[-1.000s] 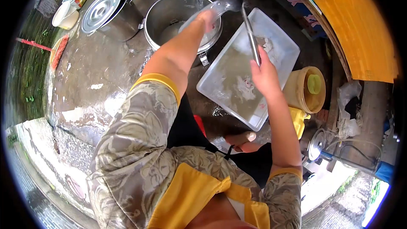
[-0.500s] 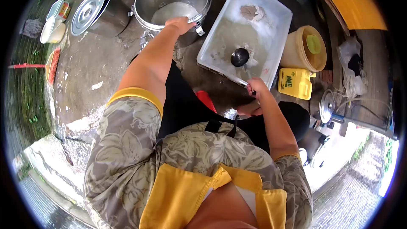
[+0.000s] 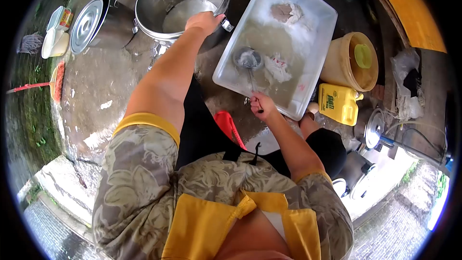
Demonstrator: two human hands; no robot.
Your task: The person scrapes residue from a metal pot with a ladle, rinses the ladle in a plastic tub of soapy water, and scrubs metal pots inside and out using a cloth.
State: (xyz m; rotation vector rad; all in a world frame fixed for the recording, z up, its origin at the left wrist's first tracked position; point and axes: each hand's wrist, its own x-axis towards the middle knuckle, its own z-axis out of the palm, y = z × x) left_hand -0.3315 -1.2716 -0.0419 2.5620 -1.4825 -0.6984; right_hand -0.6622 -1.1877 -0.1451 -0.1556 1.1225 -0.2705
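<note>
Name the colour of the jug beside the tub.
The jug is yellow with green lettering, in the head view.

Shows silver on the open pot (image 3: pixel 153 9) and ladle (image 3: pixel 251 79), milky white on the tub (image 3: pixel 315 6), brown and white on the bundle (image 3: pixel 287 13) near the tub's far edge, yellow with green lettering on the jug (image 3: pixel 338 104), pale flowers on taupe across the shirt (image 3: pixel 137 178).

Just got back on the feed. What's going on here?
One person is working at a pot and a tub. The left hand is at the near rim of the metal pot, which has some pale liquid in the bottom. The right hand grips the handle of a ladle, its bowl down in the white tub of cloudy water. A crumpled whitish lump lies beside the bowl. A yellow jug stands outside the tub.
</note>
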